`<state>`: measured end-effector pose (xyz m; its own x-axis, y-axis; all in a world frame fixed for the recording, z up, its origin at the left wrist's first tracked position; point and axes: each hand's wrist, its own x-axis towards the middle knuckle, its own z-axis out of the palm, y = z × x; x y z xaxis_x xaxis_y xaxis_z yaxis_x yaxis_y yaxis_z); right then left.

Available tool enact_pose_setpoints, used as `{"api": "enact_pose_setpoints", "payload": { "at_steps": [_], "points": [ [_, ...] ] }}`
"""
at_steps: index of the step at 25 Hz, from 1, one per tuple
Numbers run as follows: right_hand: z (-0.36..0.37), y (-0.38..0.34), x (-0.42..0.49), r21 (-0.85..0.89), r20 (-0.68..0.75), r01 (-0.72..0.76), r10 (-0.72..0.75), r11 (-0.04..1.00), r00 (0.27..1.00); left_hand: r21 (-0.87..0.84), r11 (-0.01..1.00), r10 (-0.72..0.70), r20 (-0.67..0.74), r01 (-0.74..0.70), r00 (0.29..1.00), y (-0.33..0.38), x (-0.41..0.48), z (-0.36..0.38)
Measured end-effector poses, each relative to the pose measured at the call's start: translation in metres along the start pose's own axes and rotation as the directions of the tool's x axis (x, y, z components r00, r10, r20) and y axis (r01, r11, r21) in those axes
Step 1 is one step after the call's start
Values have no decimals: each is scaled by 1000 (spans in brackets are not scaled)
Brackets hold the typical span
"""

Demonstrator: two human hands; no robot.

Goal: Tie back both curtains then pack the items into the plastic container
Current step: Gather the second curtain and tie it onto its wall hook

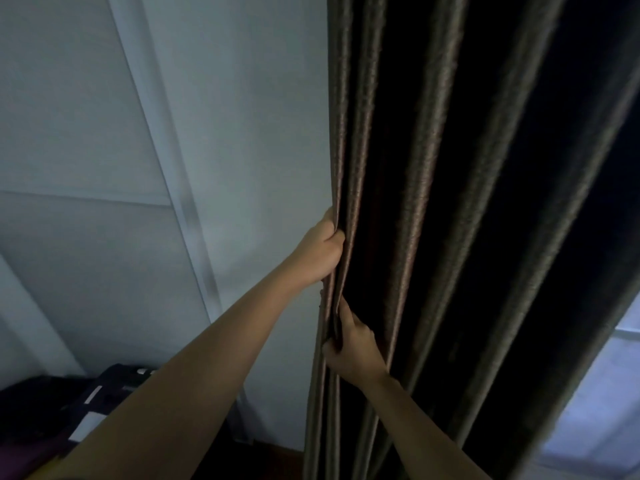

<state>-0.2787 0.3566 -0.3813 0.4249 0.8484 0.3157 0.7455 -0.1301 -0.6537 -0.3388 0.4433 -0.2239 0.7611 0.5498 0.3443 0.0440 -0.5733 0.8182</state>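
While the dark brown-grey pleated fabric curtain (pixel 433 202) hangs right of centre, bunched into folds with no tie-back visible round it, the task is judged to be at its first step. The left hand (pixel 320 251) grips the curtain's left edge, fingers curled round the outer pleat. The right hand (pixel 351 344), just below and nearer, pinches the same folds. Second curtain, plastic container and items: not in view. A white panelled wall (pixel 104 133) lies left; dark objects (pixel 52 403), unidentifiable, sit near left.
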Motion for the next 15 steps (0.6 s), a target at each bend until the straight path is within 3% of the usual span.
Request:
{"api": "enact_pose_setpoints", "payload": {
  "at_steps": [4,6,9,10,13,15],
  "points": [
    [18,-7,0,7,-91,3,-2,1000,996,-45,999,-8,15,9,1000,4,-2,4],
    [27,-9,4,-158,-218,-58,22,986,976,-119,991,-64,38,68,997,5,-3,3],
    [45,-9,12,-225,-210,-161,113,961,971,-254,954,-140,98,161,985,7,-6,-3],
    [56,-4,12,-262,-190,-148,99,954,977,-198,970,-124,104,143,987,6,-7,-4],
    [72,-5,-4,-331,-112,-148,117,932,987,237,971,-25,51,12,998,1,-8,-5],
    [62,-7,-15,-358,-89,-61,31,932,996,353,936,1,0,-1,1000,-10,-6,-11]
  ]
}}
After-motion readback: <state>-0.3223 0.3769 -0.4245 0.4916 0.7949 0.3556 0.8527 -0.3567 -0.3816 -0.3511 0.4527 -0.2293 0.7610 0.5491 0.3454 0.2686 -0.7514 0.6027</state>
